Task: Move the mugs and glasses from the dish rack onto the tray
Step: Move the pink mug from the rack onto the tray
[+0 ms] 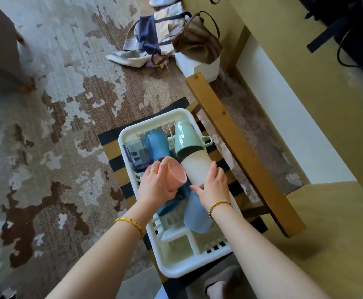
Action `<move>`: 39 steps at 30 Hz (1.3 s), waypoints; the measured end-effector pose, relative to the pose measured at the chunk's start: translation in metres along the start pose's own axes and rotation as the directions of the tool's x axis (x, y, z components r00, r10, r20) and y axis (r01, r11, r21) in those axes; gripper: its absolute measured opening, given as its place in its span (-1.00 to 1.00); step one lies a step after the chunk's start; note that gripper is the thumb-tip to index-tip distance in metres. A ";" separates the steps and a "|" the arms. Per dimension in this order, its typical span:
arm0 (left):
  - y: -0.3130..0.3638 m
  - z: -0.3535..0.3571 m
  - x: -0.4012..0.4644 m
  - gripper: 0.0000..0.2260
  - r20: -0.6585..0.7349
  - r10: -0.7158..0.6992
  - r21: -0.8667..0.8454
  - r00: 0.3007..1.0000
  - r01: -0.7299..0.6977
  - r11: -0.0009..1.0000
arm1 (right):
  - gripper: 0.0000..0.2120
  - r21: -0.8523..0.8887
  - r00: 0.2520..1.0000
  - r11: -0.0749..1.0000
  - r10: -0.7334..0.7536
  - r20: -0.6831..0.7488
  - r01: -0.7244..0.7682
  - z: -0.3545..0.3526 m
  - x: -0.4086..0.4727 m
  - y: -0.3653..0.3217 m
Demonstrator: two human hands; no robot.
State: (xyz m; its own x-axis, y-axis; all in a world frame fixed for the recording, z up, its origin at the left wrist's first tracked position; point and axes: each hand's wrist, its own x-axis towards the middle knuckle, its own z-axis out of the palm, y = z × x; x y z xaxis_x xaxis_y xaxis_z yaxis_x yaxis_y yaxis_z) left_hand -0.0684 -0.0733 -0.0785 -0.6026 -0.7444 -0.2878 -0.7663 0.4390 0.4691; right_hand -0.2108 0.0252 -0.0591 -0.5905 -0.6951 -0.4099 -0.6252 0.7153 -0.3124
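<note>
We hold the pink cup [175,175] in our left hand [154,186], fingers curled round its wall, its open mouth tilted toward the right, just above the white dish rack [177,270]. Our right hand [214,188] grips the frosted white tumbler [196,169], thumb on one side and fingers wrapped over the other; this tumbler lies tilted in the rack with the green mug [186,139] upended on its far end.

Handling judgement: the pink cup looks light and rigid, with a matte surface that should not slip; a wrap round the body is adequate. The tumbler is also stiff, but the green mug seated on it is probably ceramic (heavier, and breakable if it slides off), so we would lift the pair level or free the mug by its handle first.

Remaining in the rack: a blue mug [156,145] inverted beside a dark blue glass [137,155], and a pale blue tumbler [196,214] lying under our right wrist, partly hidden. These crowd both grips and may be knocked.

The rack sits on a striped cloth [109,137] over a wooden stool frame [236,147]. No tray is in view, so we cannot tell the carry path.
</note>
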 end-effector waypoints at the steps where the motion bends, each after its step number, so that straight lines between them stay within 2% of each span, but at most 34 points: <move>1: 0.000 0.000 -0.003 -0.09 -0.019 -0.003 -0.036 1.000 0.002 0.999 | -0.04 -0.003 1.000 1.000 -0.002 -0.002 0.002 0.000 0.000 0.000; 8: -0.005 0.000 -0.025 -0.10 -0.083 -0.003 -0.134 0.997 -0.008 0.991 | -0.02 0.003 1.000 1.000 0.007 -0.004 -0.007 0.003 0.001 0.001; 12: -0.002 -0.003 -0.036 -0.07 -0.110 -0.072 -0.292 0.991 0.037 0.956 | 0.03 -0.007 1.000 1.000 -0.012 0.012 0.012 -0.001 -0.003 0.003; 15: 0.007 -0.014 -0.041 -0.07 -0.089 -0.196 -0.471 0.977 0.132 0.872 | 0.01 0.000 0.998 0.998 -0.064 -0.002 0.064 -0.012 -0.007 0.002; 19: 0.021 -0.037 -0.044 -0.09 0.049 -0.312 -0.668 0.949 0.264 0.696 | -0.14 0.044 0.990 0.989 -0.141 -0.003 0.141 -0.030 -0.018 -0.006; 21: 0.025 -0.047 -0.046 -0.12 0.082 -0.299 -0.717 0.951 0.265 0.645 | -0.19 0.048 0.988 0.987 -0.156 -0.011 0.156 -0.039 -0.027 -0.011; 23: 0.030 -0.058 -0.049 -0.20 0.084 -0.283 -0.754 0.955 0.247 0.609 | -0.26 0.121 0.990 0.983 -0.142 -0.003 0.141 -0.051 -0.035 -0.014; 26: 0.042 -0.077 -0.053 -0.29 0.139 -0.263 -0.827 0.955 0.258 0.499 | -0.51 0.437 0.982 0.899 -0.104 0.155 0.026 -0.081 -0.047 -0.019; 29: 0.061 -0.097 -0.057 -0.32 0.243 -0.209 -0.860 0.947 0.310 0.406 | -0.64 0.579 0.965 0.815 -0.124 0.233 -0.035 -0.110 -0.059 -0.026; 32: 0.086 -0.117 -0.059 -0.38 0.306 -0.087 -0.868 0.948 0.315 0.384 | -0.73 0.642 0.975 0.767 -0.126 0.185 -0.023 -0.140 -0.070 -0.026; 35: 0.116 -0.128 -0.060 -0.44 0.332 -0.002 -0.871 0.943 0.308 0.384 | -0.78 0.602 0.991 0.798 -0.092 0.099 0.014 -0.167 -0.084 -0.009; 37: 0.142 -0.130 -0.060 -0.40 0.332 0.050 -0.876 0.942 0.289 0.385 | -0.80 0.608 0.997 0.793 -0.055 0.045 0.016 -0.183 -0.095 0.008; 39: 0.174 -0.132 -0.065 -0.42 0.323 0.133 -0.884 0.937 0.248 0.397 | -0.81 0.673 1.000 0.739 -0.002 -0.008 0.007 -0.198 -0.108 0.028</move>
State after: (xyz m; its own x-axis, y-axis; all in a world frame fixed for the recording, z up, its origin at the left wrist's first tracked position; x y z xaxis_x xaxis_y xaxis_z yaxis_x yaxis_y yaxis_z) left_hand -0.1331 -0.0154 0.1320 -0.7384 -0.4765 -0.4771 -0.2570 -0.4553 0.8524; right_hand -0.2656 0.1057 0.1457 -0.5934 -0.6973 -0.4021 -0.1229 0.5722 -0.8109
